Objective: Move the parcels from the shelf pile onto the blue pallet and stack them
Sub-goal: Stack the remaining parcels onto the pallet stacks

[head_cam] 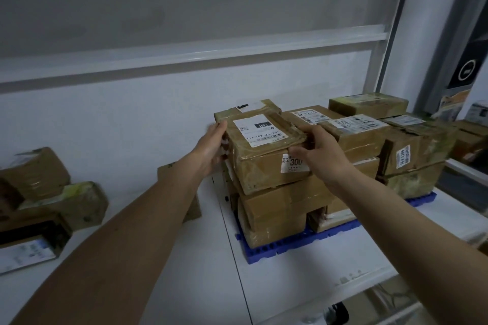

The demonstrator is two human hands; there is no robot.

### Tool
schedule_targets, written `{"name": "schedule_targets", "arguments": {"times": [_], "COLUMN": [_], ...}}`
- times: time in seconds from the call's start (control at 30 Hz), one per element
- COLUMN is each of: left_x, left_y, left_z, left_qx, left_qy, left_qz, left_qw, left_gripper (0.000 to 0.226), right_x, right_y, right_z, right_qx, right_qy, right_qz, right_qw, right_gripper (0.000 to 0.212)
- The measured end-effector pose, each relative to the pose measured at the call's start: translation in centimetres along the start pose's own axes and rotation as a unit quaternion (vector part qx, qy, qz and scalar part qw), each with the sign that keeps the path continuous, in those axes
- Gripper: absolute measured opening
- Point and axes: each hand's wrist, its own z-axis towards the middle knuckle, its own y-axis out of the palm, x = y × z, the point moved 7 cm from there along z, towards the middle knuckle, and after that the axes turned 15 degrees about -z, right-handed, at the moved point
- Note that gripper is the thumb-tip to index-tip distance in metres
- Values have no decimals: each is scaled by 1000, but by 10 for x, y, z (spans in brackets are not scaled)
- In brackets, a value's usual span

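A brown taped parcel with a white label lies on top of the stack at the left end of the blue pallet. My left hand holds its left side, and my right hand grips its right front corner. Under it sits a larger brown parcel. More stacked parcels fill the pallet to the right. The shelf pile of parcels lies at the far left, partly out of view.
A single small parcel stands on the white shelf surface behind my left forearm. A white rail and wall close off the back. A metal upright rises at the right, with more boxes beyond it.
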Motion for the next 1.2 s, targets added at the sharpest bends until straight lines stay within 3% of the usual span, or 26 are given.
{"name": "schedule_targets", "arguments": {"times": [0.23, 0.5, 0.8, 0.93, 1.07, 1.17, 1.2], "left_x": [-4, -8, -2, 4, 40, 59, 59], "left_y": [8, 20, 21, 21, 8, -6, -13], "left_z": [5, 11, 10, 2, -12, -36, -44], "left_qx": [-24, -42, -22, -4, 49, 35, 32], "left_qy": [-11, -18, 3, 11, 83, 151, 159], "left_qz": [-29, -19, 36, 62, 171, 327, 378], "left_qw": [999, 999, 999, 998, 981, 932, 912], "left_gripper": [35, 47, 39, 40, 33, 24, 32], "right_x": [-2, -2, 2, -4, -42, -82, -93], "right_y": [-3, -4, -3, -2, -6, 15, 26], "right_z": [9, 13, 13, 9, 2, -13, -19], "right_qx": [13, 21, -6, -29, 30, 57, 55], "right_qy": [-6, -18, -20, -16, -107, -220, -256], "right_qz": [-23, -63, -72, -103, -278, -368, -382], "right_qw": [1000, 998, 997, 994, 954, 902, 886], "right_gripper": [46, 48, 49, 59, 65, 57, 54]}}
